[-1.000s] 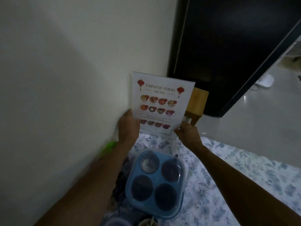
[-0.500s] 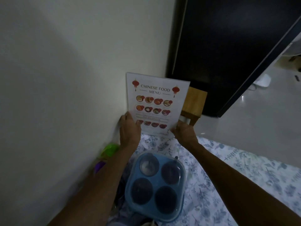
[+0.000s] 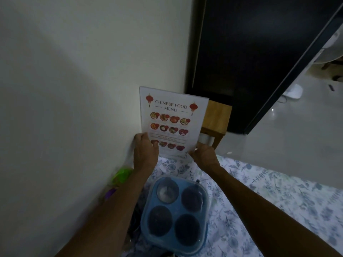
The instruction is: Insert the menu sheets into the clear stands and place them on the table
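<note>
Dim corner, floral tablecloth (image 3: 278,191); both hands apparently gripping upright menu stand (image 3: 172,115).

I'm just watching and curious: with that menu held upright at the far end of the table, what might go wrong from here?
1. The menu stand is gripped only at its lower corners by the left hand and right hand, so it might tip when released.
2. It sits near the table's far edge and could slide off.
3. Arms drawing back may bump the blue container.
</note>
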